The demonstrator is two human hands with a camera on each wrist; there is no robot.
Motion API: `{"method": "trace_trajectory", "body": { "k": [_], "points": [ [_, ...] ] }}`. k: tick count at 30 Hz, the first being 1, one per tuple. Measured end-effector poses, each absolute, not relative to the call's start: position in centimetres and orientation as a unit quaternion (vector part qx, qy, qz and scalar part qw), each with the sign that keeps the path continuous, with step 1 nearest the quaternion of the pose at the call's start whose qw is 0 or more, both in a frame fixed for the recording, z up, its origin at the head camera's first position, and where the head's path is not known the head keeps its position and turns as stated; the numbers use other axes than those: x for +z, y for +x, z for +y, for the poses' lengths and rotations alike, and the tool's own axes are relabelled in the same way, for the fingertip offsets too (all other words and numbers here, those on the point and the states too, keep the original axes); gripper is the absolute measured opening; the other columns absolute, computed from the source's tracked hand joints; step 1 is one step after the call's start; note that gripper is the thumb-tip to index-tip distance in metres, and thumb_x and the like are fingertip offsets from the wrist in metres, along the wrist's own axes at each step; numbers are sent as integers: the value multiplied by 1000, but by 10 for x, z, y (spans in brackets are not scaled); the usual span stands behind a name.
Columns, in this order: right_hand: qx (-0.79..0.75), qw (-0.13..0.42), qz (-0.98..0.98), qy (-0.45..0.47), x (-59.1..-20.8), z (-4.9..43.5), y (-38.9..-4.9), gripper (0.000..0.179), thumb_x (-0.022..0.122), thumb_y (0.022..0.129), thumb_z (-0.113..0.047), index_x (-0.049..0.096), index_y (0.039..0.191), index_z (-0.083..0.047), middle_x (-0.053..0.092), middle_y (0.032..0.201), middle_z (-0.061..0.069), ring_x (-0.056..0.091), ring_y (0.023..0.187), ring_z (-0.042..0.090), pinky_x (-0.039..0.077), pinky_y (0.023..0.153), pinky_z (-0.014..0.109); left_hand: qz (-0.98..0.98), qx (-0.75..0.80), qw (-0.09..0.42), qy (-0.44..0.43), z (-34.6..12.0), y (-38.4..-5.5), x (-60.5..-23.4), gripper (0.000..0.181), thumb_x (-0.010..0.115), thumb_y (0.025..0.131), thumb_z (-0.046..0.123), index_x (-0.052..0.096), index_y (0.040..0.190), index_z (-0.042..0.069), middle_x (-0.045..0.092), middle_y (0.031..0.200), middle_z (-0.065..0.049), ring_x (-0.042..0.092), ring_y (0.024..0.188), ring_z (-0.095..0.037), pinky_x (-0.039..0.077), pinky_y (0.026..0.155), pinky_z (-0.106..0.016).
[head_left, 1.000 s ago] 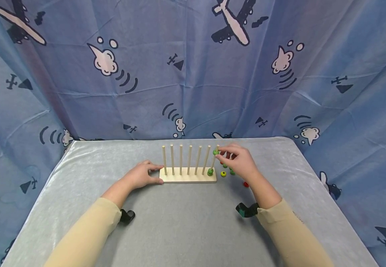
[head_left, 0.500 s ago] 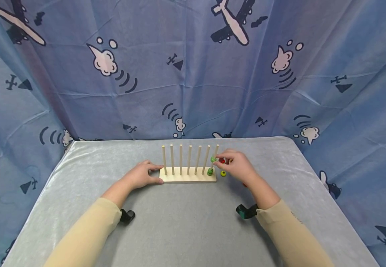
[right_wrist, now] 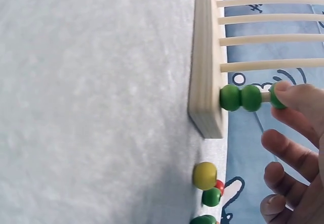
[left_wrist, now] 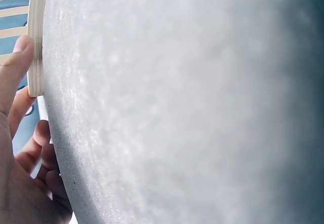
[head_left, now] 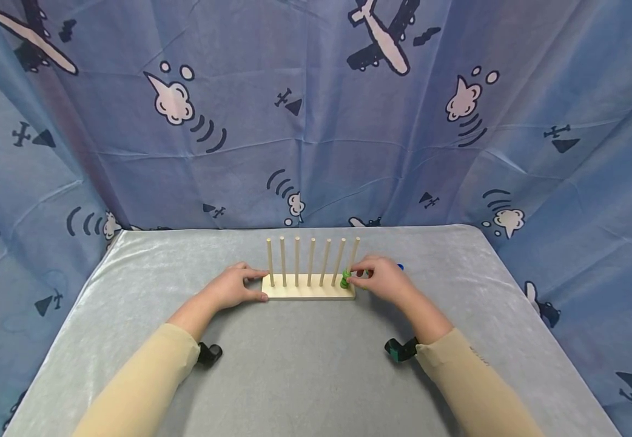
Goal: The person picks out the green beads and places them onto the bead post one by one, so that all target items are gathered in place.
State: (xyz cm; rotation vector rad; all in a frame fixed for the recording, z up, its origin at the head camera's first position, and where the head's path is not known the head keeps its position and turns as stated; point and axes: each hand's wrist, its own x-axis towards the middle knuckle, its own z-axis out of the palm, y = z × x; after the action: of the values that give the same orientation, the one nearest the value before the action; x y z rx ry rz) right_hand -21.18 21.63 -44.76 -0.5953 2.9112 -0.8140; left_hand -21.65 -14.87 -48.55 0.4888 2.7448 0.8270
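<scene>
A pale wooden peg board (head_left: 307, 293) stands on the table with several upright pegs in a row. At its left end, my left hand (head_left: 230, 286) holds the base between thumb and index finger; the left wrist view shows the thumb (left_wrist: 21, 49) against the base (left_wrist: 35, 42). My right hand (head_left: 384, 279) is at the rightmost peg, pinching a green bead (right_wrist: 275, 97) threaded on it. Two more green beads sit below, a lower one (right_wrist: 230, 97) against the base and an upper one (right_wrist: 251, 98). A short bit of bare peg shows between them and the pinched bead.
Loose beads lie right of the board: a yellow bead (right_wrist: 205, 176), a red bead (right_wrist: 219, 186) and green beads (right_wrist: 211, 197). A blue bead (head_left: 400, 266) shows behind my right hand, which hides others. A grey cloth covers the table (head_left: 294, 364); a patterned curtain (head_left: 250, 121) hangs behind.
My right hand has moved down along the rightmost peg, sliding the green bead from near the top to just above the other two. My left hand has stayed on the board's end.
</scene>
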Motion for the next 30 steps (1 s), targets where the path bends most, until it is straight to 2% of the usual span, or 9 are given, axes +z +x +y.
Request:
{"method": "trace_trajectory", "body": {
  "k": [6,16,30],
  "points": [
    [-251,30,947,-198,-452,216,-211,21,75,89,-29,78,104,-15,64,89,-3,54,76,13,46,67,32,937,284,117,165,-148,-216,-486,66,83,77,49,64,135,24,54,103,-1,47,88,-19,41,78,-37],
    [-263,30,946,-188,-446,221,-212,33,76,88,-30,75,116,-12,66,94,-1,54,76,14,46,65,32,936,286,111,170,-149,-217,-489,66,83,76,49,65,135,24,54,101,-1,47,85,-19,41,76,-36],
    [-256,35,951,-167,-440,247,-216,34,75,90,-29,74,121,-14,67,100,2,54,80,17,45,70,36,936,288,116,166,-149,-218,-487,67,83,76,50,64,135,25,54,103,-2,48,87,-19,42,78,-37]
  ]
}}
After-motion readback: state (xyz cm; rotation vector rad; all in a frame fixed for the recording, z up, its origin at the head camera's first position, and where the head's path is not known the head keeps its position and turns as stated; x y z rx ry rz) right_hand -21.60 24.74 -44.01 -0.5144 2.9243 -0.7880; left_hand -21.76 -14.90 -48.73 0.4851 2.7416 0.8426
